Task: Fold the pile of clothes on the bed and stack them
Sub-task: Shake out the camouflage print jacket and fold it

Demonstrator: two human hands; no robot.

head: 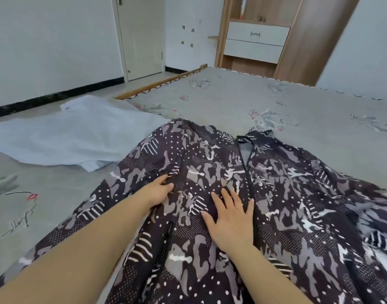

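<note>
The jacket (243, 194), dark with grey camouflage patches, white dots and stripes, lay spread front-up on the bed (298, 102). Its long axis ran from me toward the wardrobe (260, 38), collar at the far end, hem nearest me, the zip (246, 163) running down its middle. I could read no brand, label or writing on it.

My left hand (159, 191) lay on the jacket left of the zip, fingers curled into a fold of the cloth, gripping it. My right hand (231, 218) rested flat just left of the zip, fingers straight and spread, pressing the cloth and holding nothing.

A pale blue garment (63, 134) lay left of the jacket on the bed, its near edge touching or just beside the jacket's shoulder; I could not tell which.
</note>
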